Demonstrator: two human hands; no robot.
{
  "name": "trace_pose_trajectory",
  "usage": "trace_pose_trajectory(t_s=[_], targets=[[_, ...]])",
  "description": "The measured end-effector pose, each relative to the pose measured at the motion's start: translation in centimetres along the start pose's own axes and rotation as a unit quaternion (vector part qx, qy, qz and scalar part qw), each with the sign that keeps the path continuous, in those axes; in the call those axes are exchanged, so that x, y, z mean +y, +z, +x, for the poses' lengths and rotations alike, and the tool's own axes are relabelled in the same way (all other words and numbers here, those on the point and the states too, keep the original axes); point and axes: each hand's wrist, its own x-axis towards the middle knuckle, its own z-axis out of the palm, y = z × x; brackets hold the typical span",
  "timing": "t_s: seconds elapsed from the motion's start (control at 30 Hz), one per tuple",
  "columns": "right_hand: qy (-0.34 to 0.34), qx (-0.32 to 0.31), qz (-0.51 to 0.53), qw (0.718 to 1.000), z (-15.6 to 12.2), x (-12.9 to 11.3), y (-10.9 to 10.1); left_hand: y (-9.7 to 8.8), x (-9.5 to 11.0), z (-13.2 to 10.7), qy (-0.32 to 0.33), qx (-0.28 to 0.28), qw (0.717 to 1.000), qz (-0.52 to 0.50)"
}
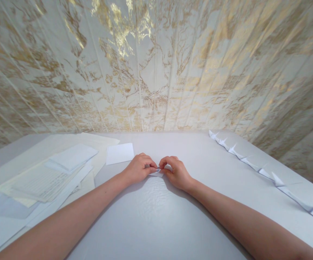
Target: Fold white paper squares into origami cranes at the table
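Observation:
My left hand (139, 168) and my right hand (176, 171) meet at the middle of the white table (156, 216). Both have curled fingers pinching a small folded piece of white paper (158, 173) that lies flat on the table between them. Most of that paper is hidden under my fingers. A loose white paper square (119, 153) lies just behind my left hand, untouched.
A pile of paper sheets (43, 180) covers the table's left side. A row of several folded white paper shapes (254, 164) runs along the right edge. A gold-and-cream patterned wall (156, 65) stands right behind the table.

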Motion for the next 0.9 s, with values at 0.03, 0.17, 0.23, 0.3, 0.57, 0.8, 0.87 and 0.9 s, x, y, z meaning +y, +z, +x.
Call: trace_pose_trajectory(t_s=[0.03,0.17,0.23,0.3,0.57,0.8,0.87,0.9], targets=[[-0.001,-0.002,0.003,1.000,0.0,0.0,0.0,0.1,0.1,0.1,-0.002,-0.002,1.000,0.000],[0.003,-0.018,-0.003,1.000,0.0,0.0,0.0,0.4,0.3,0.1,0.005,0.007,0.999,0.042],[0.005,-0.028,-0.014,1.000,0.1,0.0,0.0,0.5,0.3,0.1,0.015,0.017,0.997,0.071],[0.010,-0.028,-0.025,0.999,0.2,0.1,0.1,0.5,0.2,0.0,0.021,0.025,0.996,0.087],[0.086,-0.027,0.032,0.995,0.5,0.0,0.1,0.6,-0.5,0.1,-0.002,0.018,1.000,0.019],[0.127,-0.032,0.051,0.990,0.5,-0.1,-0.1,-0.2,-0.8,-0.1,-0.028,-0.036,0.998,-0.052],[0.134,-0.031,0.057,0.989,0.5,-0.1,-0.1,-0.5,-0.8,-0.2,-0.012,-0.042,0.997,-0.064],[0.139,-0.031,0.061,0.988,0.5,-0.1,-0.1,-0.6,-0.7,-0.3,-0.006,-0.041,0.997,-0.065]])
